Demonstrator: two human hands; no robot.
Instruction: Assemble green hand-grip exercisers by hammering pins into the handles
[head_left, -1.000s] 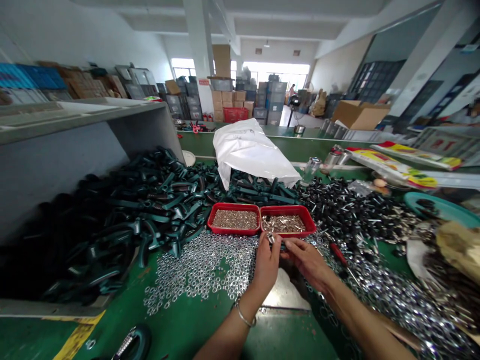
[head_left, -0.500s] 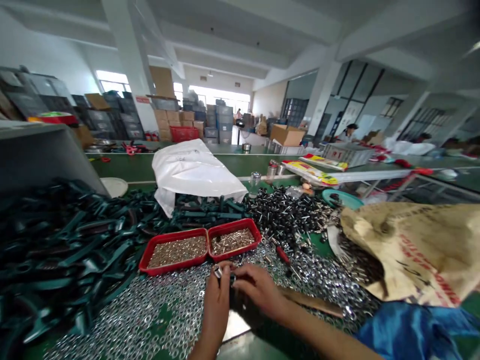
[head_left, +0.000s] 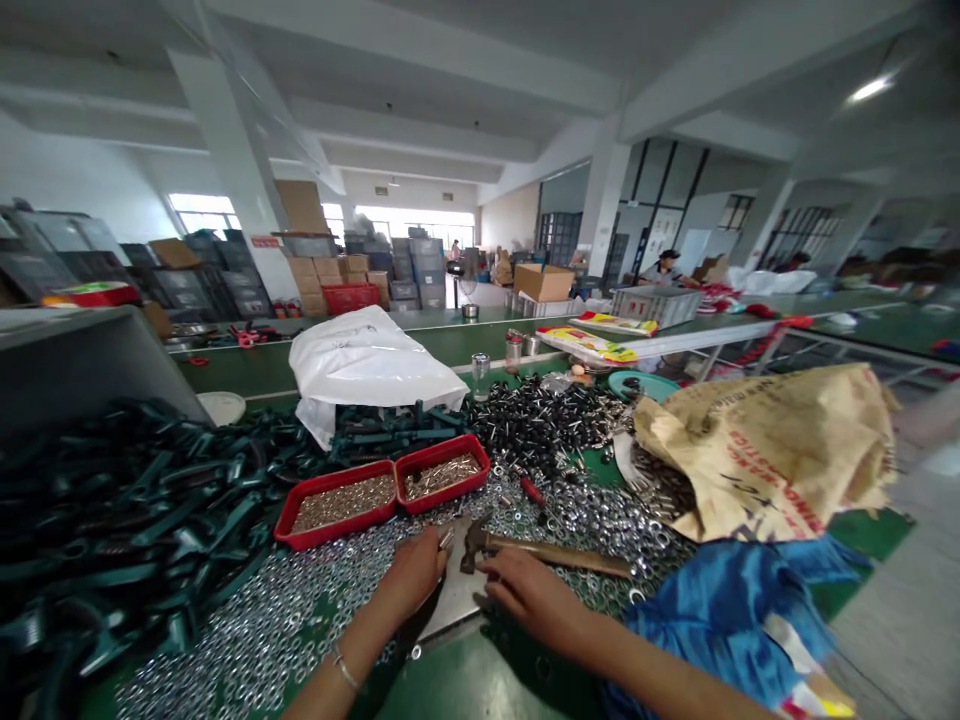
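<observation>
My left hand (head_left: pixel 416 572) is closed around a small shiny metal piece (head_left: pixel 447 540), whose end shows at the fingertips; the rest of it is hidden. Beneath that hand lies a flat metal plate (head_left: pixel 452 600). A hammer (head_left: pixel 559 553) with a wooden handle rests with its dark head at the plate's right side. My right hand (head_left: pixel 536 597) is just below the hammer, fingers stretched toward its head and apart, with nothing seen in them. Whether the fingertips touch the hammer I cannot tell. Many metal rings (head_left: pixel 300 610) are spread around the plate.
Two red trays (head_left: pixel 334 528) of small metal pins stand beyond the hands. Dark green tool parts (head_left: pixel 172 500) heap up at left, black-handled parts (head_left: pixel 525 420) at the back. A red-handled screwdriver (head_left: pixel 532 490), a paper sack (head_left: pixel 765 450) and blue cloth (head_left: pixel 720 620) lie at right.
My hands were together over the plate and have moved apart, the left to the left, the right to the right. The hammer's head now shows between them. The view has turned slightly right.
</observation>
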